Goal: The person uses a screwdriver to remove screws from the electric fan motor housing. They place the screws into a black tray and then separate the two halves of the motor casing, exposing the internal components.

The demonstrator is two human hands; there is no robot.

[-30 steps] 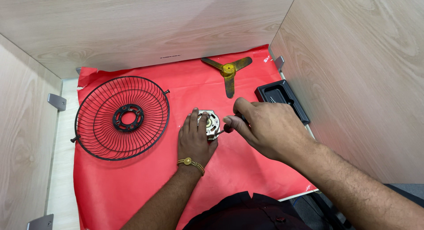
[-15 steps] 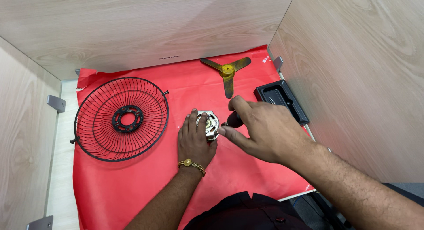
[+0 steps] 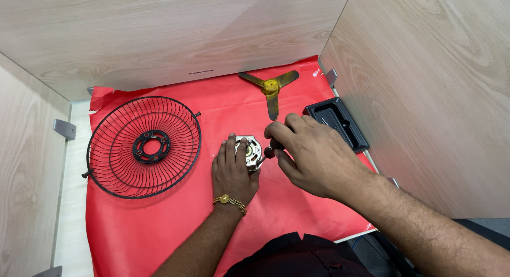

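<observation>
— What am I looking at, starting from the left?

— I'm seeing a black wire fan guard point(image 3: 143, 147) lying flat on the red mat point(image 3: 159, 229), well apart from the work. Next, my left hand point(image 3: 232, 170) is pressing its fingers, held close together, down on a small fan motor point(image 3: 249, 151) near the mat's middle.

— And the right?

— My right hand point(image 3: 311, 154) is pinching a dark-handled screwdriver point(image 3: 271, 149), its tip meeting the motor.

— How is the motor handling?

— I'm judging it dense, rigid metal, best gripped by its round rim. Its shaft axis seems to be pointing up at me; I can't tell exactly
</observation>
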